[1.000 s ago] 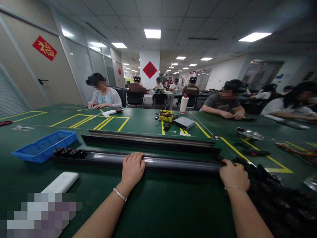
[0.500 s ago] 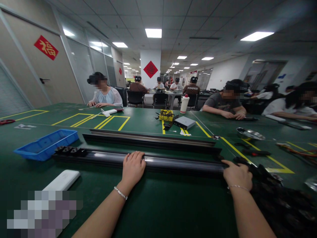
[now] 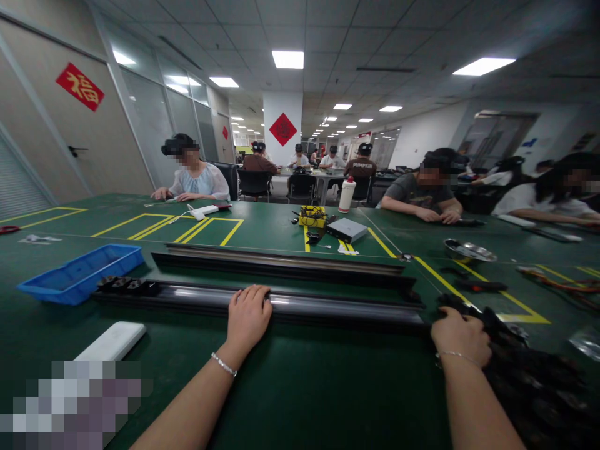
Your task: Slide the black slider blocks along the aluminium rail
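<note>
one rail (image 3: 328,306), likely stiff, slick: hold its edges; left fingers (image 3: 254,296) grasp it; right fingers (image 3: 449,314), at four o'clock, can't tell.

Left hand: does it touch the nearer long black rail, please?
Touching. The head view shows the left hand laid over the nearer long black rail, covering part of its shiny top, with no visible gap.

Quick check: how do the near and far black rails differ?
The left hand lies on the near rail; no hand is on the far rail. The near rail carries small dark parts at its left end; the far rail shows none there. Both are long, dark and lie crosswise on the green table.
</note>
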Action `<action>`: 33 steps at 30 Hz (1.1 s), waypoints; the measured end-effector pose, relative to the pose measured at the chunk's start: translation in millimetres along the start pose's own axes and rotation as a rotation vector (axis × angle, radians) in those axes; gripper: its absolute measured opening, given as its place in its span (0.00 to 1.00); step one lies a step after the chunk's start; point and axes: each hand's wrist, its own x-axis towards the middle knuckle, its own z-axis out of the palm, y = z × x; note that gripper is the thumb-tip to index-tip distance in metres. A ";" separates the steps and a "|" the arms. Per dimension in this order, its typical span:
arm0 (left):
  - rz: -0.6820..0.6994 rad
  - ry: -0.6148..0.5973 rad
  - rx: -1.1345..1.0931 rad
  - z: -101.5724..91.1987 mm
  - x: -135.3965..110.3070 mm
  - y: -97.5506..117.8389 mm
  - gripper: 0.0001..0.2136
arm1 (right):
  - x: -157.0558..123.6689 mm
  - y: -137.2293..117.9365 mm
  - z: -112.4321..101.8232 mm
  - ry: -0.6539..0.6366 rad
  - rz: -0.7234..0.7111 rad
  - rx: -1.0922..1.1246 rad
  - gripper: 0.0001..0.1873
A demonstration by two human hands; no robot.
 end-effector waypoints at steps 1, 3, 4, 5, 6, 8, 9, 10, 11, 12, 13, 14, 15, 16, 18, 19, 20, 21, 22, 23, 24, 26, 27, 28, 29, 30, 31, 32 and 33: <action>0.003 0.000 -0.002 -0.1 0.0 -0.1 0.14 | 0.5 0.5 -0.2 -0.011 0.008 0.000 0.27; 0.006 -0.001 -0.005 -0.3 0.1 -0.4 0.14 | 1.7 2.1 -0.1 -0.022 0.013 0.003 0.26; 0.006 -0.004 -0.005 -0.3 0.1 -0.4 0.14 | 2.5 3.2 0.3 -0.022 0.008 0.005 0.26; 0.005 -0.008 -0.005 -0.3 0.2 -0.5 0.14 | 3.3 4.4 1.0 -0.020 0.002 0.006 0.26; 0.005 -0.014 -0.004 -0.1 0.1 -0.6 0.14 | 4.0 5.9 2.0 -0.018 -0.004 0.004 0.26; 0.003 -0.020 -0.001 0.4 0.0 -1.0 0.14 | 4.9 8.8 4.5 -0.002 -0.016 0.002 0.26; 0.001 -0.021 0.001 0.8 -0.1 -1.2 0.14 | 4.9 9.8 5.7 0.015 -0.022 0.003 0.25; 0.000 -0.022 0.002 1.1 -0.2 -1.4 0.14 | 4.3 10.2 6.6 0.043 -0.039 0.002 0.25; -0.003 -0.022 0.002 1.4 -0.3 -1.6 0.14 | 3.2 9.6 7.1 0.084 -0.066 0.000 0.24; -0.005 -0.022 0.003 1.5 -0.3 -1.7 0.14 | 1.3 7.5 7.2 0.135 -0.094 -0.001 0.24; -0.005 -0.024 0.003 1.5 -0.3 -1.7 0.14 | -1.3 3.8 6.7 0.184 -0.140 -0.006 0.24; -0.005 -0.026 0.004 1.4 -0.3 -1.7 0.14 | -4.7 -1.8 6.0 0.240 -0.181 -0.003 0.24; -0.003 -0.026 0.004 1.3 -0.3 -1.5 0.14 | -9.1 -9.3 5.4 0.293 -0.206 -0.001 0.25; 0.000 -0.025 0.005 1.0 -0.3 -1.4 0.14 | -14.6 -18.5 5.0 0.318 -0.261 -0.013 0.25; 0.007 -0.023 0.008 0.7 -0.2 -1.2 0.14 | -29.0 -40.2 6.9 0.329 -0.415 -0.041 0.27; 0.011 -0.022 0.009 0.5 -0.3 -1.4 0.14 | -37.9 -51.6 9.5 0.321 -0.496 -0.050 0.27; 0.015 -0.021 0.009 0.3 -0.3 -1.8 0.14 | -47.7 -62.5 13.3 0.294 -0.579 -0.058 0.27; 0.021 -0.022 0.008 0.0 -0.3 -2.5 0.14 | -57.9 -72.4 18.0 0.268 -0.649 -0.060 0.27; 0.027 -0.026 0.006 -0.4 -0.2 -3.5 0.14 | -68.2 -80.7 23.2 0.237 -0.717 -0.061 0.27; 0.033 -0.031 0.003 -0.9 0.1 -4.9 0.14 | -77.8 -87.3 28.6 0.209 -0.777 -0.064 0.27; 0.037 -0.038 0.001 -1.6 0.6 -6.8 0.14 | -86.1 -91.9 33.5 0.179 -0.835 -0.074 0.27; 0.032 -0.051 0.001 -3.2 2.3 -12.1 0.14 | -97.3 -96.0 40.8 0.110 -0.916 -0.104 0.26; 0.024 -0.055 0.005 -4.1 3.5 -15.5 0.14 | -99.9 -96.2 42.8 0.065 -0.937 -0.118 0.25; 0.010 -0.054 0.011 -4.8 4.9 -19.4 0.14 | -100.8 -95.8 43.6 0.023 -0.945 -0.127 0.25; -0.010 -0.049 0.020 -5.5 6.4 -23.8 0.14 | -100.4 -95.2 43.6 -0.012 -0.945 -0.132 0.25; -0.033 -0.041 0.032 -6.2 8.1 -28.5 0.14 | -99.3 -94.6 43.0 -0.037 -0.940 -0.133 0.25; -0.067 -0.027 0.046 -6.8 9.8 -33.7 0.14 | -98.0 -94.2 42.0 -0.050 -0.934 -0.131 0.25; -0.108 -0.011 0.063 -7.7 11.6 -39.2 0.15 | -96.9 -94.0 41.0 -0.055 -0.932 -0.128 0.25; -0.154 0.003 0.080 -9.1 13.5 -45.1 0.15 | -96.2 -94.1 40.1 -0.053 -0.933 -0.126 0.25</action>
